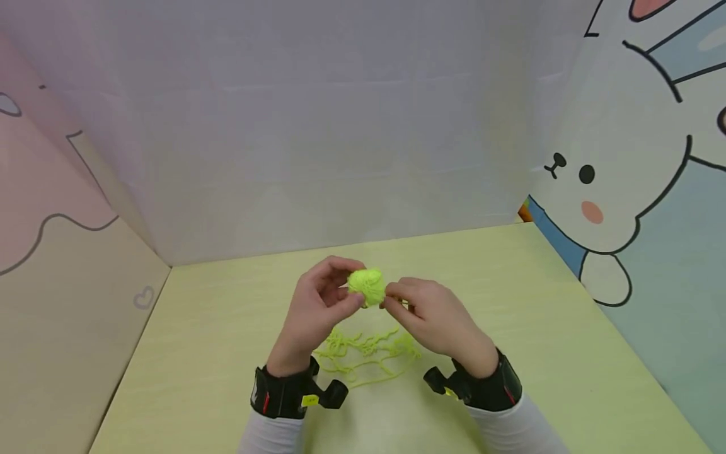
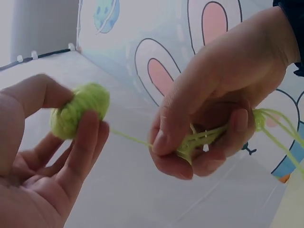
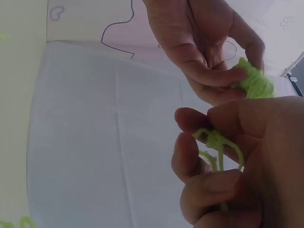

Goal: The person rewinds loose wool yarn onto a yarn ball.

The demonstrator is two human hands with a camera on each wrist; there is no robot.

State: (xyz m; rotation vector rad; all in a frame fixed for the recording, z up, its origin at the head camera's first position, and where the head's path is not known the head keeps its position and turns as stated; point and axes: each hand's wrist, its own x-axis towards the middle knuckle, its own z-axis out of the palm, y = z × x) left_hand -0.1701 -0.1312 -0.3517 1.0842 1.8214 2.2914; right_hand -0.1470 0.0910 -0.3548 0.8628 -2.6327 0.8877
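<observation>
Between fingers of the left hand [image 1: 315,304], pinched yarn ball [image 1: 367,286], right hand [image 1: 437,316] gripping its strand [image 2: 132,138], loose yarn [image 1: 371,345] below them

A pale, whitish left sleeve [image 1: 272,436] with soft creases ends just below a broad black left cuff [image 1: 278,394], which bears a short red stripe and a small yellow label [image 1: 310,400] with dark print too small to read. A stubby black camera housing [image 1: 333,395] juts from its inner side. The right sleeve [image 1: 518,429] matches in colour, meeting a black right cuff [image 1: 498,386] with its own red mark, a yellow tag [image 1: 450,393] and a blocky black camera mount [image 1: 435,381].
</observation>
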